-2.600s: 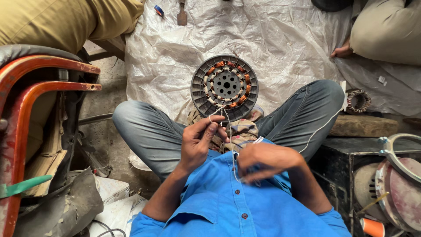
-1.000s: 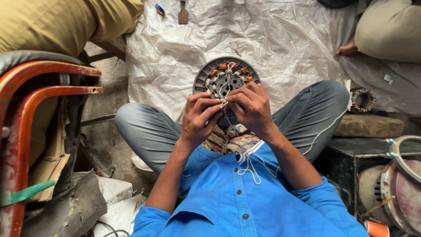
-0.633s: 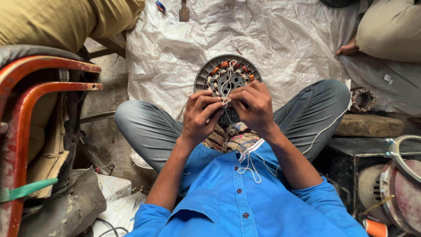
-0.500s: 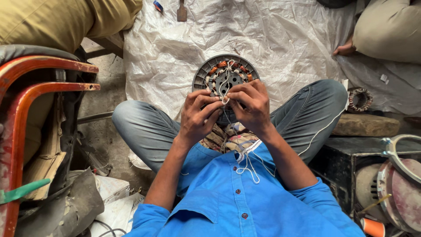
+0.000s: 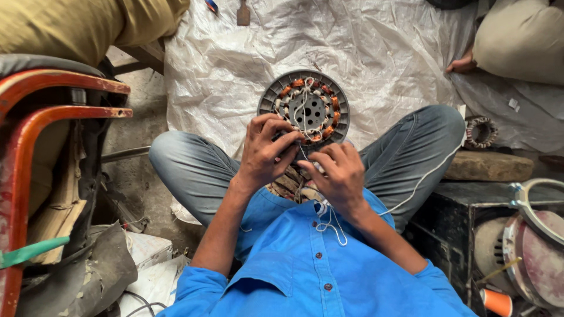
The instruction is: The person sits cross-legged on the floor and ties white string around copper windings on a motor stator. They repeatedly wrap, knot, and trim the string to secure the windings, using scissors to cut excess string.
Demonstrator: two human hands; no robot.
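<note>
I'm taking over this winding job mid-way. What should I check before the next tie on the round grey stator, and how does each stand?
1. Round grey stator with copper coils rests on the white plastic sheet: ok.
2. Left hand grips the stator's near edge: ok.
3. Right hand is on the thin white string: cannot tell, the pinch is hidden.
4. String runs free over the right knee: ok, no snag visible.
5. String already laced across the coils: ok, loops show on the top face.
6. Knot tightness: cannot tell, too small.
</note>
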